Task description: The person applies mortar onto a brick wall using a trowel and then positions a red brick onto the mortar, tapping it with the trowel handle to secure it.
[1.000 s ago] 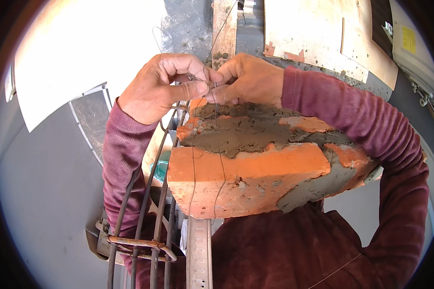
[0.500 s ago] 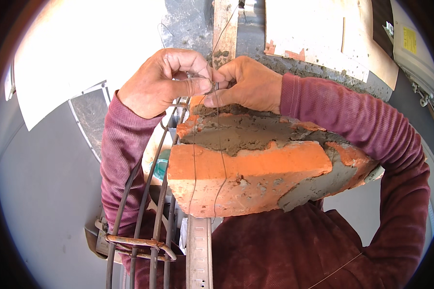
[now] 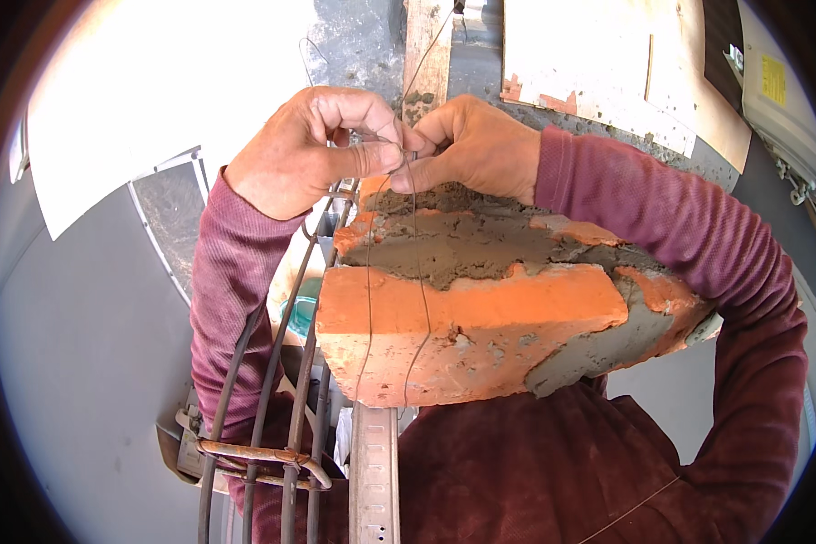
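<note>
My left hand and my right hand meet above an orange brick wall top smeared with grey mortar. Both pinch a thin tie wire between thumb and fingers. Two strands of that wire hang down over the front face of the brick. Just under my left hand stands a cage of dark steel bars, bound low down by a rusty stirrup.
A perforated metal strip runs up to the underside of the brick. Behind the hands stands a wooden plank and a pale board. A grey floor lies far below at the left, with a white sheet above it.
Both hands have shifted slightly up and closer together on the wire. The brick and the bars stay put.
</note>
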`<state>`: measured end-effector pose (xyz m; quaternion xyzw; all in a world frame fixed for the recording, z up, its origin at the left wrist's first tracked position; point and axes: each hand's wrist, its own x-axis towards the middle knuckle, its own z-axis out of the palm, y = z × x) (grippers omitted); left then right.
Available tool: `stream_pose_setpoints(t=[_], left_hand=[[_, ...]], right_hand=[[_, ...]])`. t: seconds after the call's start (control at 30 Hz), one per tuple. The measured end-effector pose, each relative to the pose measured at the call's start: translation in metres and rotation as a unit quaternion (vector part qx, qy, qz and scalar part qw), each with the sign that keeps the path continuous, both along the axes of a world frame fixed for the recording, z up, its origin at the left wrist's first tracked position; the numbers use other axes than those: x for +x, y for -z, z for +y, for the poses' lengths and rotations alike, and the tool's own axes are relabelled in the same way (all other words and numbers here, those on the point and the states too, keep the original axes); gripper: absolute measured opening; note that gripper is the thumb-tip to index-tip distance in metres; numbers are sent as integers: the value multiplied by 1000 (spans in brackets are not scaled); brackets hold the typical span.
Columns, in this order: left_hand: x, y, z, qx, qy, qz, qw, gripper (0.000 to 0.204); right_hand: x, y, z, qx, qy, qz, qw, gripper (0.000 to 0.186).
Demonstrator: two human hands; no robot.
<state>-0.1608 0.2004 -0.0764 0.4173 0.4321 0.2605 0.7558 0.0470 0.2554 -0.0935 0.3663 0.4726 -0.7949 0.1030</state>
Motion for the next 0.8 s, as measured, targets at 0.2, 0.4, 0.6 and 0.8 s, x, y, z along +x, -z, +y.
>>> stream_pose_setpoints(t=[0.2,0.4,0.6,0.8], left_hand=[[0,-2,3,11,29,35,999,6],[-3,3,1,-23,21,11,999,8],[-2,0,1,5,14,12,1000,8],[0,1,2,11,16,29,999,9]], right_hand=[[-8,-9,-1,37,-34,-54,997,19],[-6,-7,-2,-2,-5,-19,1000,18],[-2,0,1,1,-32,-14,999,24],[-4,-3,-2,48,-29,-34,998,22]])
